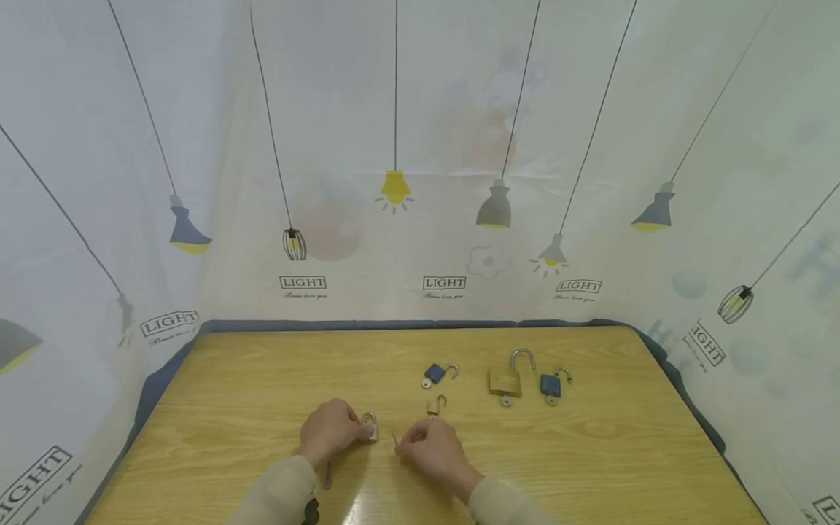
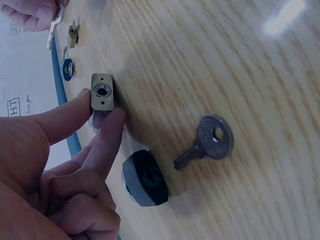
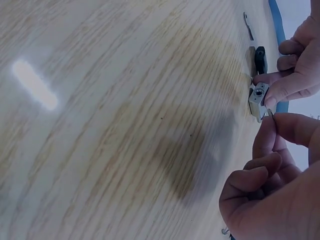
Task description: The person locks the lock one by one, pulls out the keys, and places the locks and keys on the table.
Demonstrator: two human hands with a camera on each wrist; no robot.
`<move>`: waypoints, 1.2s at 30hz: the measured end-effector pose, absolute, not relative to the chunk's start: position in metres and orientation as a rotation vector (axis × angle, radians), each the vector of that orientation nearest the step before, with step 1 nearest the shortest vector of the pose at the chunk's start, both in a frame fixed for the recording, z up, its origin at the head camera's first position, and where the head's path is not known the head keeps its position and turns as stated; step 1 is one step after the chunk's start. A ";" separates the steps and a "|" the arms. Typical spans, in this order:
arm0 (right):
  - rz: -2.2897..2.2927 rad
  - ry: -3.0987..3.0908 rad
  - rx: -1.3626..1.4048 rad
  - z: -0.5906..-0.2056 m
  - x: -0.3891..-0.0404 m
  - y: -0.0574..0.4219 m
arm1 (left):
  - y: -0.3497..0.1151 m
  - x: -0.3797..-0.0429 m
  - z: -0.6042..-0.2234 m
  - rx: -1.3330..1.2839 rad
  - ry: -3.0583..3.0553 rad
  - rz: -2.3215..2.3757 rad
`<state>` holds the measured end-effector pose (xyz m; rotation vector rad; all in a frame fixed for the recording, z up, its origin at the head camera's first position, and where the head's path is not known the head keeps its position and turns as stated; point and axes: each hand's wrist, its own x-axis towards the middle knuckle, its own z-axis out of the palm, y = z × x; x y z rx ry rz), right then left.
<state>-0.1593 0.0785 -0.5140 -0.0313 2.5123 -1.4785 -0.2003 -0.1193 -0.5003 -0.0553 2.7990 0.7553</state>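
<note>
My left hand (image 1: 333,429) pinches a small silver padlock (image 1: 373,432) between thumb and fingers, its shackle up. The round keyhole on its underside (image 2: 102,100) shows in the left wrist view. With thumb and forefinger, my right hand (image 1: 436,452) pinches a small key (image 2: 54,27) by its head, apart from the padlock in the head view. A loose key (image 2: 215,140) lies on the table near the left wrist, beside a black padlock (image 2: 145,180). The left sleeve partly hides that black padlock in the head view.
Beyond the right hand lies a small brass padlock (image 1: 434,407) with its shackle open. Farther back are a blue padlock (image 1: 434,374), a large brass padlock (image 1: 504,383) and another blue padlock (image 1: 550,386), all open with keys in them. A printed curtain (image 1: 367,306) borders the wooden table (image 1: 623,452).
</note>
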 end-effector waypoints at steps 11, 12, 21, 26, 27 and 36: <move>-1.437 2.533 -0.081 -0.516 -0.156 0.071 | -0.118 -0.201 -0.504 -0.022 2.824 0.716; -1.433 2.537 -0.085 -0.517 -0.156 0.070 | -0.118 -0.201 -0.505 -0.021 2.826 0.714; -1.357 2.581 -0.103 -0.519 -0.154 0.059 | -0.120 -0.203 -0.499 -0.031 2.880 0.747; -1.263 2.642 -0.150 -0.522 -0.153 0.050 | -0.124 -0.206 -0.495 -0.042 2.901 0.757; -1.242 2.646 -0.156 -0.521 -0.153 0.047 | -0.126 -0.207 -0.495 -0.052 2.901 0.756; -1.161 2.681 -0.116 -0.526 -0.149 0.035 | -0.133 -0.210 -0.495 -0.075 2.901 0.746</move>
